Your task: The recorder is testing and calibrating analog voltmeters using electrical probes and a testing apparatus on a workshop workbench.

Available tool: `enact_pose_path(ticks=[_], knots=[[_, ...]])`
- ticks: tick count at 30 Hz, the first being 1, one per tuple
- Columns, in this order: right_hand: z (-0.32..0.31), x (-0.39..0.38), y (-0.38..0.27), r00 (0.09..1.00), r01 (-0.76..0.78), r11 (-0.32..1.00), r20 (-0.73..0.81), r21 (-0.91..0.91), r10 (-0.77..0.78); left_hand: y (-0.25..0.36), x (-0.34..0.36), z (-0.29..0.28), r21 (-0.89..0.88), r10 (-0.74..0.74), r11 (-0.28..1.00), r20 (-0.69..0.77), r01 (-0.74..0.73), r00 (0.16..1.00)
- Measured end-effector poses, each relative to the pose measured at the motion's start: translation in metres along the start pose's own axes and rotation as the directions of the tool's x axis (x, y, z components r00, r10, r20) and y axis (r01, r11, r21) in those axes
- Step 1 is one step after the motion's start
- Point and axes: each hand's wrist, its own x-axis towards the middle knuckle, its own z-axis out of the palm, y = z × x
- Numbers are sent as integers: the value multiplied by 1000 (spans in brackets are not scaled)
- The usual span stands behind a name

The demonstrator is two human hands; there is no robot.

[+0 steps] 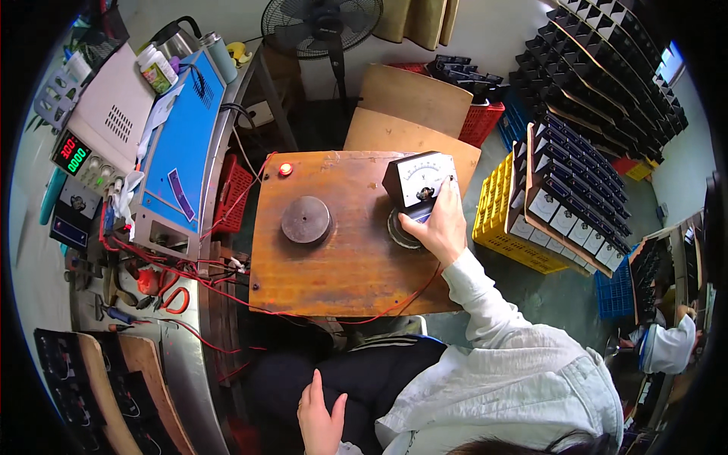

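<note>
Head view: what is the right hand busy with?

– The right hand [446, 227] holds a black-cased meter [413, 180], thumb at the lower edge and fingers along its right side. The white dial face tilts upward.

– And where is the meter exactly?

– At the far right part of the wooden table [353, 269], over the right-hand dark disc [400, 230]. I can't tell whether it rests on that disc, as the hand and meter cover most of it.

– What about the left hand?

– The left hand [320, 421] holds nothing visible. It is near the lap, thumb spread away from the fingers, well apart from the meter.

– Anything else on the tabletop?

– A second dark disc [306, 220] lies to the left, and a red light [285, 169] glows near the far left corner. Red wire [379, 315] runs along the near edge.

– Beside the table?

– On the right, a yellow crate [491, 208] with rows of similar meters [565, 216] stacked on boards; on the left, a blue-topped instrument [180, 155].
</note>
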Motion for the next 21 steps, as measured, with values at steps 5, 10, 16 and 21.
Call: enact_pose_path(ticks=[5, 10, 16, 21], knots=[[1, -2, 1, 1000, 9, 1000, -19, 8, -9, 7, 2, 2, 25, -22, 999, 27, 21, 999], [2, -3, 1, 1000, 15, 1000, -20, 11, -15, 9, 0, 5, 20, 25, 999, 14, -25, 1000], [5, -3, 4, 999, 38, 999, -35, 7, -38, 2, -3, 9, 40, 42, 998, 6, -43, 999], [5, 1, 9, 998, 57, 998, -17, 1, -57, -1, -2, 12, 23, 48, 999, -6, -48, 999]])
